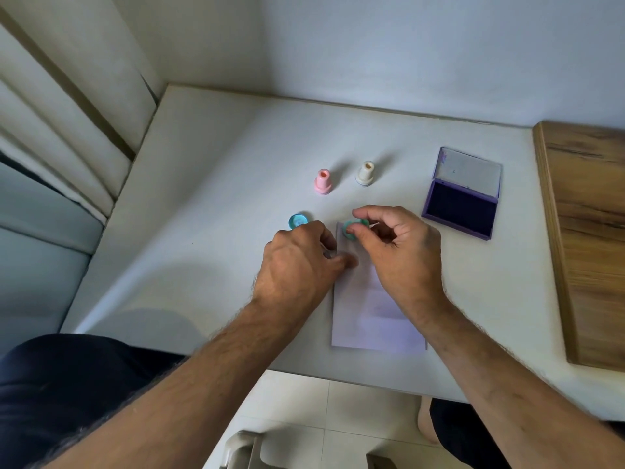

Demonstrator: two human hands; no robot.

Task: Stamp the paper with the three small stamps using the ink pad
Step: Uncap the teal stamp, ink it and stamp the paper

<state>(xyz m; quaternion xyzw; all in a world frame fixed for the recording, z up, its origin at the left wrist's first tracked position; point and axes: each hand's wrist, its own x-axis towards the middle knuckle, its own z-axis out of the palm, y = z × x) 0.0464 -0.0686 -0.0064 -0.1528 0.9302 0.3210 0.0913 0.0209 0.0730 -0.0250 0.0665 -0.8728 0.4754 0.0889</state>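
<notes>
Pinching a green stamp (351, 228) at the paper's (368, 313) far edge, the right hand (402, 252) hovers mid-counter (209, 184); the left hand (297, 262), fingers curled, presses the paper's left edge.

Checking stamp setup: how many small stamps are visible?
3: pink stamp and cream stamp upright behind the paper; green stamp pinched in the right hand. The blue piece looks like a cap.

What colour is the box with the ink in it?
Purple, with a dark pad inside the ink pad box; the head view shows it.
</notes>
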